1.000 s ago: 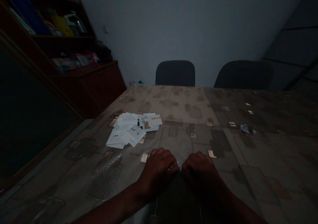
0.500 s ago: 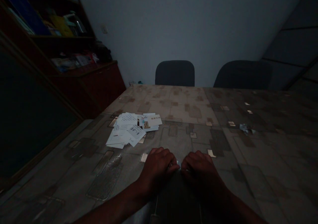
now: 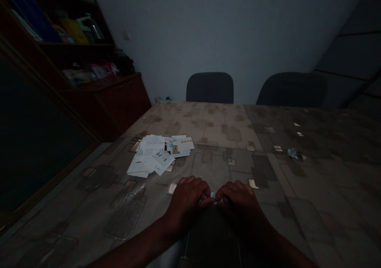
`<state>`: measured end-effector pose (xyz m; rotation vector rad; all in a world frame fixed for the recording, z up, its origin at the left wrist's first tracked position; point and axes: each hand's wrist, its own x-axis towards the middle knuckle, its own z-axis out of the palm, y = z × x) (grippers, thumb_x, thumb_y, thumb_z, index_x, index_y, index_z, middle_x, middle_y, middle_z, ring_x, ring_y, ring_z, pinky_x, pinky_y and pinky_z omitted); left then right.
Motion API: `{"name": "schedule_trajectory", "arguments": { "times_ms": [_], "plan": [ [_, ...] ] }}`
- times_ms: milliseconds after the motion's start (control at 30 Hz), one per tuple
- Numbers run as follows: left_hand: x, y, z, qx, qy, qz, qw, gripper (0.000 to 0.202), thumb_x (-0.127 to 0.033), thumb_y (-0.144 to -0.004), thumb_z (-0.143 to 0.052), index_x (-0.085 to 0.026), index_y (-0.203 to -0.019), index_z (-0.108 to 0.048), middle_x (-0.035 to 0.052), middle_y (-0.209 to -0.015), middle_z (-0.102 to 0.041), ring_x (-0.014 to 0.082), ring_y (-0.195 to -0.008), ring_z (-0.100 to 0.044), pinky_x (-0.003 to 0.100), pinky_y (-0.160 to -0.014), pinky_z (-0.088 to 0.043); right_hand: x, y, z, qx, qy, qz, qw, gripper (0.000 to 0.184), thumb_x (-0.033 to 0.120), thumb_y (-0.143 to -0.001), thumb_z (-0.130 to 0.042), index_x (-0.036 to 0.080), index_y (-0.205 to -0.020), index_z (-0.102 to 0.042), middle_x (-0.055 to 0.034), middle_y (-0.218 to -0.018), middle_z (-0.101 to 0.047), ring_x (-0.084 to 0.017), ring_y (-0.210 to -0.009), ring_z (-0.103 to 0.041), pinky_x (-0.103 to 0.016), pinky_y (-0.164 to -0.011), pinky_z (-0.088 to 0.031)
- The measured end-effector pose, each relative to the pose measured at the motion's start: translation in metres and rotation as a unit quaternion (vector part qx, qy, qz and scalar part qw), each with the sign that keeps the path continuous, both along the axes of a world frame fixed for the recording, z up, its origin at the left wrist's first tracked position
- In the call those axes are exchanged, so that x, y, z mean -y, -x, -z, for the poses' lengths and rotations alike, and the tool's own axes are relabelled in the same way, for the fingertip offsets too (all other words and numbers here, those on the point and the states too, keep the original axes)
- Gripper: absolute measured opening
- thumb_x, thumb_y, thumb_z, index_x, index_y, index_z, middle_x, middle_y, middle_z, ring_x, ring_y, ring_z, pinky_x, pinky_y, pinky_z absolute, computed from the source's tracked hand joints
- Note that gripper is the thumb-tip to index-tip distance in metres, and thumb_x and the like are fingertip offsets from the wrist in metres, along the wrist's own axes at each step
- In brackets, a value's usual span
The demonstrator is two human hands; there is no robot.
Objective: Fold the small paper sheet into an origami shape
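Side by side above the near part of the table, my left hand (image 3: 192, 194) and my right hand (image 3: 236, 196) are both closed, thumbs against curled fingers. Between their fingertips shows a small pale, whitish-blue piece (image 3: 212, 196), pinched from either side. Most of it is hidden by the fingers, and in this dim light I cannot make out its kind. A spread pile of white printed cards or papers (image 3: 157, 153) lies beyond my left hand.
The table (image 3: 220, 121) has a patterned cloth. A crumpled scrap (image 3: 296, 155) lies on its right side. Two dark chairs (image 3: 210, 87) stand at the far edge against the wall. A wooden cabinet (image 3: 110, 105) with loaded shelves rises at the left.
My right hand has shifted very slightly to the left and the fingertips have turned a little around the small pale piece. The papers and the scrap stay where they were.
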<state>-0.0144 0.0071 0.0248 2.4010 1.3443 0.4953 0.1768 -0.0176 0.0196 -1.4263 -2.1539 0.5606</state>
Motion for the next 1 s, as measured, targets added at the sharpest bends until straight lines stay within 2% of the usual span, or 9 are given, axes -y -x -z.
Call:
{"name": "schedule_trajectory", "arguments": {
  "times_ms": [133, 200, 267, 433, 567, 700, 833, 1000],
  "plan": [
    [0.002, 0.008, -0.007, 0.035, 0.006, 0.017, 0.999, 0.009, -0.02, -0.089, -0.064, -0.018, -0.08, -0.062, 0.0001, -0.079, -0.064, 0.0172, -0.076, -0.058, 0.029, -0.071, -0.037, 0.0, 0.001, -0.001, -0.005, 0.0, 0.003, 1.0, 0.02, 0.005, -0.072, -0.066, 0.023, -0.08, -0.064, 0.0037, -0.071, -0.058, -0.018, -0.074, -0.052, -0.032, -0.075, -0.029],
    [0.005, 0.014, -0.007, 0.052, -0.02, 0.049, 0.997, 0.011, -0.018, -0.094, -0.056, -0.018, -0.085, -0.063, 0.0016, -0.083, -0.064, 0.0171, -0.08, -0.057, 0.029, -0.072, -0.037, 0.0, 0.002, -0.001, -0.004, 0.002, 0.003, 1.0, 0.019, 0.004, -0.072, -0.065, 0.022, -0.079, -0.064, 0.0037, -0.071, -0.059, -0.018, -0.074, -0.053, -0.033, -0.076, -0.029],
    [0.01, 0.018, -0.004, 0.028, -0.053, 0.071, 0.996, 0.016, -0.021, -0.097, -0.051, -0.02, -0.087, -0.064, 0.0015, -0.082, -0.063, 0.0173, -0.077, -0.055, 0.029, -0.068, -0.036, 0.0, 0.002, -0.002, -0.003, 0.001, 0.004, 1.0, 0.019, 0.005, -0.073, -0.064, 0.022, -0.079, -0.064, 0.0034, -0.072, -0.06, -0.018, -0.075, -0.053, -0.033, -0.077, -0.029],
    [0.02, 0.018, 0.008, -0.02, 0.001, 0.03, 0.999, 0.024, -0.029, -0.096, -0.054, -0.018, -0.076, -0.059, -0.0006, -0.073, -0.06, 0.0162, -0.071, -0.055, 0.028, -0.065, -0.036, 0.0, 0.001, -0.001, -0.016, 0.008, 0.004, 1.0, 0.019, 0.005, -0.074, -0.063, 0.023, -0.079, -0.064, 0.0033, -0.074, -0.061, -0.019, -0.078, -0.053, -0.034, -0.078, -0.029],
    [0.021, 0.017, 0.013, 0.005, 0.008, 0.036, 0.999, 0.018, -0.028, -0.097, -0.053, -0.02, -0.083, -0.061, -0.0006, -0.079, -0.062, 0.016, -0.076, -0.057, 0.028, -0.068, -0.038, 0.0, 0.0, 0.0, -0.018, 0.016, 0.003, 1.0, 0.016, 0.007, -0.075, -0.065, 0.023, -0.079, -0.063, 0.0035, -0.075, -0.061, -0.019, -0.077, -0.054, -0.034, -0.078, -0.029],
    [0.02, 0.016, 0.011, 0.005, 0.018, 0.033, 0.999, 0.014, -0.026, -0.096, -0.055, -0.021, -0.085, -0.063, -0.0005, -0.081, -0.064, 0.0163, -0.077, -0.059, 0.028, -0.069, -0.039, -0.001, 0.0, -0.001, -0.018, 0.005, -0.007, 1.0, 0.013, 0.012, -0.083, -0.062, 0.022, -0.076, -0.062, 0.0031, -0.072, -0.06, -0.018, -0.075, -0.053, -0.034, -0.077, -0.029],
    [0.02, 0.016, 0.009, 0.008, 0.008, 0.037, 0.999, 0.017, -0.028, -0.097, -0.053, -0.021, -0.085, -0.064, -0.0003, -0.079, -0.064, 0.0161, -0.076, -0.059, 0.028, -0.068, -0.04, -0.003, -0.001, -0.002, -0.01, 0.01, -0.02, 1.0, 0.013, 0.018, -0.088, -0.062, 0.022, -0.075, -0.061, 0.0031, -0.072, -0.061, -0.017, -0.074, -0.053, -0.033, -0.076, -0.029],
    [0.02, 0.022, 0.014, -0.003, -0.024, 0.045, 0.999, 0.015, -0.033, -0.097, -0.053, -0.025, -0.095, -0.066, 0.0001, -0.082, -0.064, 0.0162, -0.076, -0.059, 0.028, -0.067, -0.039, -0.003, 0.0, -0.001, 0.011, -0.001, -0.008, 1.0, 0.014, 0.011, -0.083, -0.062, 0.022, -0.075, -0.061, 0.0028, -0.072, -0.062, -0.018, -0.075, -0.053, -0.033, -0.075, -0.028]
  ]
}}
